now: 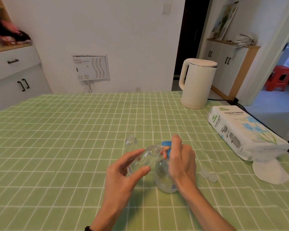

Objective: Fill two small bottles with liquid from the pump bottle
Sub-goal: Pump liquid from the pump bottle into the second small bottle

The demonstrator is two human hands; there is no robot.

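Observation:
My left hand point(123, 172) grips a small clear bottle point(145, 158), tilted with its mouth up against the blue pump head point(166, 145). The clear pump bottle point(163, 177) stands on the green checked tablecloth point(65, 147). My right hand point(180, 157) lies over the pump head with its fingers curled round it. A second small clear bottle point(131, 140) stands alone just behind and to the left. Two small clear caps point(208, 175) lie to the right of my right wrist.
A white electric kettle point(197, 82) stands at the back right with its cord trailing off the table. A pack of tissue paper point(245, 132) lies along the right edge, with a loose tissue point(270, 170) in front of it.

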